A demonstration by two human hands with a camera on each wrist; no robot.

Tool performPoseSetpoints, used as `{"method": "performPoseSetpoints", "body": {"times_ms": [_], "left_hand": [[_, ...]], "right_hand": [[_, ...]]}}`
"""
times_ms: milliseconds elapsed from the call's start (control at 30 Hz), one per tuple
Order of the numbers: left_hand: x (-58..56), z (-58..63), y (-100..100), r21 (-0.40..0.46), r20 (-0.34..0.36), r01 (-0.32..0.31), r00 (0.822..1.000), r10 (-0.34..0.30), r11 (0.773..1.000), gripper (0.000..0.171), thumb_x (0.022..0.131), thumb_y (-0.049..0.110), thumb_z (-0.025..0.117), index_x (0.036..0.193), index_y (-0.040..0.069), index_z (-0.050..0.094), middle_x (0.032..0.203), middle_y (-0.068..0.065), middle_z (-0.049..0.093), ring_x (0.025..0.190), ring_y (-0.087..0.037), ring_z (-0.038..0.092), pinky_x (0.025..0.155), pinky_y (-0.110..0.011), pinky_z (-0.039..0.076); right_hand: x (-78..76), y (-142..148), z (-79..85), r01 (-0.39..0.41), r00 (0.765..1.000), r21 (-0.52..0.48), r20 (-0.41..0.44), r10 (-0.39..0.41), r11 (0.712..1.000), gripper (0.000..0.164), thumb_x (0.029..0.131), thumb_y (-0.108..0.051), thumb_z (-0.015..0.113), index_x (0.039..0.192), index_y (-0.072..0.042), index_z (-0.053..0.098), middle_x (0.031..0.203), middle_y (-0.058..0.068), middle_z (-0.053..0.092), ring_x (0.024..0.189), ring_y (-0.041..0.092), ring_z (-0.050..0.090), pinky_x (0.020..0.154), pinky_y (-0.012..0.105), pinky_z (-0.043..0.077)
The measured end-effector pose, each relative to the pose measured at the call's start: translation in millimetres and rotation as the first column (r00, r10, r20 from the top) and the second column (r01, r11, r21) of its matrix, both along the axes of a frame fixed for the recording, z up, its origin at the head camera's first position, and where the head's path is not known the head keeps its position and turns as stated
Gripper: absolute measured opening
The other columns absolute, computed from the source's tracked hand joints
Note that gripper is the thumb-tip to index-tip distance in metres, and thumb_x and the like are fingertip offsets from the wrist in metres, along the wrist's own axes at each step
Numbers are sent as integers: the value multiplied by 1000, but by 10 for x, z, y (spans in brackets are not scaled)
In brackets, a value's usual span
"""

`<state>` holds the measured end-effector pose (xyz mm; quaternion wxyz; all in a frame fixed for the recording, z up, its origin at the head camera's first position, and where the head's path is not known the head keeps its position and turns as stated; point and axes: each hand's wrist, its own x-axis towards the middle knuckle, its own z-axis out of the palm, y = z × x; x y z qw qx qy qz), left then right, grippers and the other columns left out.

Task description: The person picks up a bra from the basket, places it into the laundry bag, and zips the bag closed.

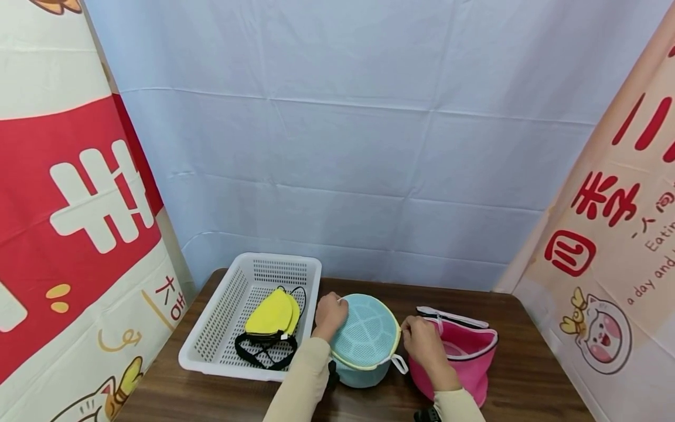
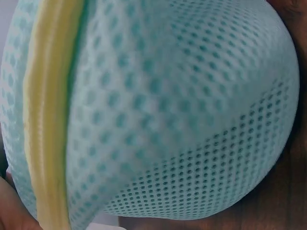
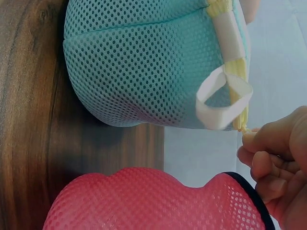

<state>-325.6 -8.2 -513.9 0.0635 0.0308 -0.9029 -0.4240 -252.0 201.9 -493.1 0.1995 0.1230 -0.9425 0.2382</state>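
A round teal mesh laundry bag [image 1: 365,332] with a yellow zipper stands on the table, its lid lying over the top. My left hand [image 1: 331,315] grips the bag's rim on its left side; in the left wrist view the mesh wall [image 2: 192,134] fills most of the picture. At the opposite side, my right hand [image 3: 278,163] pinches the end of the yellow zipper [image 3: 243,125], beside a white fabric loop [image 3: 224,100]. Close by my right hand sits a pink mesh bag [image 1: 477,366], its top open and its lid folded back.
Left of the teal bag, a white plastic basket [image 1: 205,340] holds a yellow item [image 1: 271,313] with black straps and cords. All stand on a dark wood table [image 1: 390,407]. A pale blue cloth [image 1: 337,176] hangs behind the table, with printed cloths at both sides.
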Motion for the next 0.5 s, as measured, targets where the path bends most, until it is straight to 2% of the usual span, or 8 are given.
{"method": "performPoseSetpoints", "body": {"times_ms": [133, 333, 500], "left_hand": [[26, -12, -1, 25, -14, -32, 999, 32, 999, 11, 90, 16, 52, 90, 6, 58, 79, -6, 49, 68, -21, 48, 62, -38, 42], [53, -8, 19, 58, -8, -89, 996, 90, 994, 10, 89, 16, 53, 90, 7, 58, 80, -7, 50, 70, -22, 48, 63, -39, 41], [104, 4, 49, 123, -34, -183, 981, 189, 975, 10, 89, 14, 54, 91, 5, 58, 83, -8, 50, 74, -24, 49, 66, -41, 42]], "right_hand": [[-5, 3, -13, -1, 1000, -1, -9, 1, 1000, 9, 74, 7, 64, 73, -2, 63, 70, 7, 58, 63, 20, 55, 57, 36, 47], [-10, 6, -18, -2, 1000, -4, -14, 2, 1000, 10, 73, 8, 65, 73, -2, 62, 69, 6, 58, 63, 21, 55, 57, 37, 47], [-5, -8, -15, -3, 1000, -9, 7, 3, 1000, 10, 73, 8, 65, 74, -2, 63, 71, 6, 59, 64, 21, 55, 57, 37, 48]]}}
